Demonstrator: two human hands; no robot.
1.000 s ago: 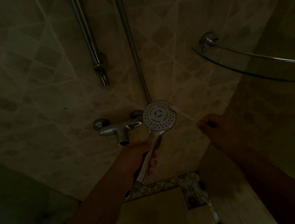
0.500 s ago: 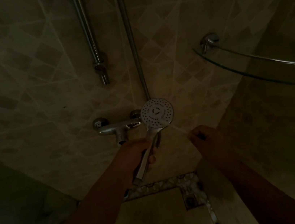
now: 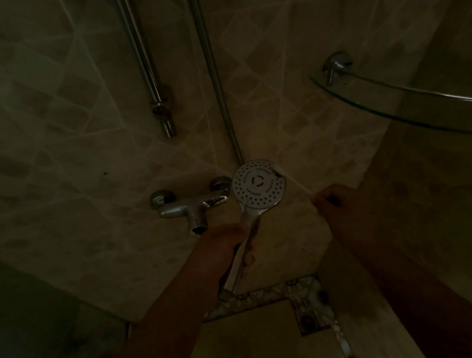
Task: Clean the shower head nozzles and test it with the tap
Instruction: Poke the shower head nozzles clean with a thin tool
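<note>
The shower head [image 3: 259,184] faces the camera near the frame's centre, nozzle face up, its handle gripped by the left hand [image 3: 227,240], fingers curled round it. At its 3 o'clock edge rests the tip of a thin pale brush [image 3: 294,183], pinched by the right hand [image 3: 337,205]. The tap [image 3: 192,207] sits at 9 o'clock, a glass shelf [image 3: 419,110] at 2 o'clock.

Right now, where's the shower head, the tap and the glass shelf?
shower head [image 3: 258,184]: head view, middle of its nozzle face.
tap [image 3: 185,207]: head view, chrome body.
glass shelf [image 3: 401,113]: head view, front curved edge.
</note>
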